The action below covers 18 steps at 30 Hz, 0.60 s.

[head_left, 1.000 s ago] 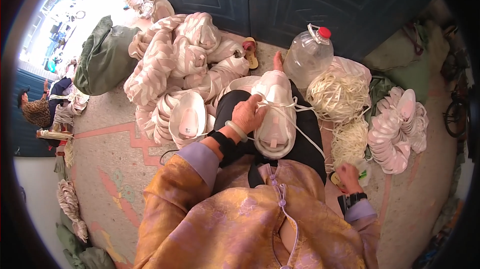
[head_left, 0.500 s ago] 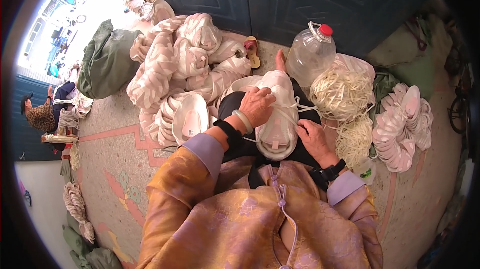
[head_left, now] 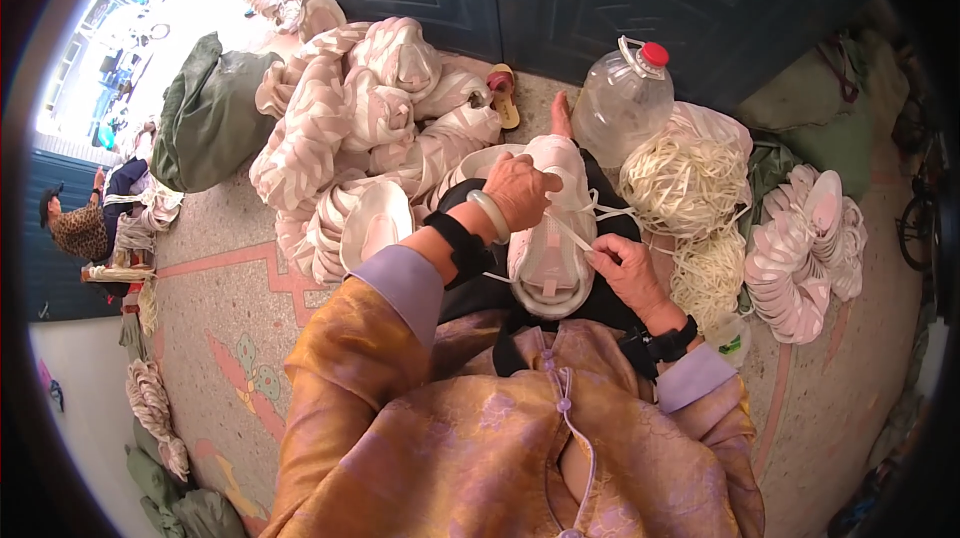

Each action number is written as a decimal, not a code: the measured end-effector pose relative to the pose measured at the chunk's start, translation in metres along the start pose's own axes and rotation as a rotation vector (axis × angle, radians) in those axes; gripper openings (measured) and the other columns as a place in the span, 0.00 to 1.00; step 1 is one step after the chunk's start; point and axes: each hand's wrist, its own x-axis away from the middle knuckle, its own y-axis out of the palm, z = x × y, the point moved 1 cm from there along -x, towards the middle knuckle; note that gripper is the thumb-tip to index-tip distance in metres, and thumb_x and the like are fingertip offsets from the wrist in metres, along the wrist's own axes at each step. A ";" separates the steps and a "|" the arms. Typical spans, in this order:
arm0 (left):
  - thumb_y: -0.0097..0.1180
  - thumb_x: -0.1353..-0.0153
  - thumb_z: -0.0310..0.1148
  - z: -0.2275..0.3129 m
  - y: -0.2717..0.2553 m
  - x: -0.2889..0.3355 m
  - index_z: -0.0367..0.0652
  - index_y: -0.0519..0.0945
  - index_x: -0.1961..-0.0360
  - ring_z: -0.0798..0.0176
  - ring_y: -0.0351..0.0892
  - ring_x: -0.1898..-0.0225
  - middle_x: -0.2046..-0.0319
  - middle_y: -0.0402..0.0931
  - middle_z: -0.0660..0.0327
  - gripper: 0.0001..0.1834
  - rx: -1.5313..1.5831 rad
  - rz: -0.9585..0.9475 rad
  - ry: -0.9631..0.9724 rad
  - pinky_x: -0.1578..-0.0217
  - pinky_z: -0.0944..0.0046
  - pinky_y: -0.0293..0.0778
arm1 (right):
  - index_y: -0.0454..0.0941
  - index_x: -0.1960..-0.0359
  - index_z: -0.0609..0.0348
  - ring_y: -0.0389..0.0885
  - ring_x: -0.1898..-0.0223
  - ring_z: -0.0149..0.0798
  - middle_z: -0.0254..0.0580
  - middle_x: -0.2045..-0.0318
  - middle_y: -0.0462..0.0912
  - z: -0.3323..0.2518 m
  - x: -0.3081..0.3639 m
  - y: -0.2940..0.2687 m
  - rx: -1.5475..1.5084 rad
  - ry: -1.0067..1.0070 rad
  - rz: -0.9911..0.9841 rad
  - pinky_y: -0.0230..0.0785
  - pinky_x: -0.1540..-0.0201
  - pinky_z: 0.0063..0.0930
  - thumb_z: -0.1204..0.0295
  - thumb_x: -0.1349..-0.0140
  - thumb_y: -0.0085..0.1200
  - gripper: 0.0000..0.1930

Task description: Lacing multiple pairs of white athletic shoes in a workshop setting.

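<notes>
A pale pink and white shoe upper [head_left: 550, 263] lies across my lap, its rounded end toward me. My left hand [head_left: 518, 190] is over the left edge of its lacing opening, fingers bent together; what lies between the fingertips is hidden. A flat white shoelace [head_left: 572, 235] runs from the upper to my right hand [head_left: 630, 270], which pinches it between thumb and fingers just right of the upper. More lace hangs in loops at the upper's right side.
Bundled pink-and-white shoe uppers [head_left: 330, 153] lie to the left, with others [head_left: 795, 258] at right. Cream laces [head_left: 685, 183] are heaped beside a clear bottle [head_left: 628, 98] with a red cap. A green sack [head_left: 205, 118] and blue doors [head_left: 620, 8] stand beyond; a person [head_left: 85, 233] is far left.
My left hand has lifted slightly and its fingers have shifted over the lacing opening. The lace between the upper and my right hand now shows as a straight strip.
</notes>
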 end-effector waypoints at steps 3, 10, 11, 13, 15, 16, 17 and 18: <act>0.56 0.54 0.28 -0.017 -0.004 0.002 0.47 0.80 0.68 0.60 0.78 0.75 0.77 0.77 0.61 0.09 0.156 -0.059 -0.066 0.70 0.59 0.71 | 0.75 0.73 0.64 0.76 0.78 0.42 0.47 0.79 0.77 -0.014 0.000 -0.003 -0.082 0.038 -0.051 0.67 0.74 0.28 0.72 0.47 0.55 0.07; 0.50 0.45 0.21 -0.012 -0.003 0.008 0.37 0.79 0.62 0.70 0.78 0.70 0.72 0.77 0.64 0.10 1.381 -0.193 -0.290 0.63 0.70 0.73 | 0.75 0.73 0.65 0.74 0.76 0.39 0.44 0.79 0.76 -0.008 0.011 0.004 0.022 -0.065 -0.120 0.66 0.72 0.28 0.74 0.46 0.53 0.06; 0.50 0.45 0.21 -0.010 -0.008 0.009 0.37 0.78 0.62 0.70 0.77 0.70 0.72 0.77 0.64 0.10 1.415 -0.154 -0.307 0.63 0.70 0.73 | 0.75 0.73 0.66 0.72 0.77 0.31 0.40 0.80 0.75 -0.006 0.013 0.004 0.031 -0.070 -0.132 0.65 0.72 0.24 0.75 0.45 0.53 0.05; 0.51 0.46 0.22 -0.009 -0.011 0.009 0.36 0.78 0.62 0.70 0.76 0.71 0.72 0.77 0.64 0.10 1.450 -0.118 -0.321 0.63 0.71 0.72 | 0.75 0.73 0.66 0.72 0.78 0.31 0.41 0.80 0.75 -0.006 0.015 0.001 0.023 -0.072 -0.126 0.65 0.73 0.24 0.75 0.45 0.53 0.05; 0.53 0.46 0.26 -0.019 -0.006 0.011 0.35 0.78 0.64 0.70 0.75 0.74 0.74 0.76 0.64 0.08 1.449 0.023 -0.437 0.67 0.70 0.72 | 0.74 0.74 0.66 0.72 0.78 0.31 0.41 0.80 0.75 -0.008 0.016 -0.001 0.015 -0.082 -0.123 0.65 0.73 0.24 0.75 0.45 0.53 0.05; 0.55 0.45 0.30 -0.022 -0.002 0.011 0.35 0.78 0.67 0.70 0.73 0.76 0.74 0.75 0.64 0.09 1.473 0.090 -0.482 0.69 0.70 0.71 | 0.74 0.74 0.65 0.74 0.77 0.39 0.44 0.80 0.75 -0.009 0.019 -0.005 0.029 -0.079 -0.110 0.65 0.73 0.28 0.74 0.46 0.53 0.06; 0.55 0.45 0.30 -0.022 0.000 0.011 0.35 0.78 0.67 0.70 0.73 0.76 0.74 0.75 0.64 0.09 1.474 0.090 -0.482 0.69 0.70 0.71 | 0.74 0.74 0.65 0.76 0.76 0.46 0.48 0.79 0.76 -0.011 0.023 -0.010 0.042 -0.074 -0.098 0.66 0.73 0.31 0.74 0.48 0.53 0.06; 0.55 0.45 0.30 -0.023 0.003 0.011 0.35 0.77 0.67 0.70 0.73 0.75 0.74 0.75 0.64 0.09 1.458 0.095 -0.539 0.69 0.70 0.71 | 0.74 0.74 0.65 0.76 0.76 0.46 0.48 0.79 0.76 -0.014 0.028 -0.015 0.044 -0.073 -0.098 0.66 0.73 0.31 0.74 0.48 0.53 0.06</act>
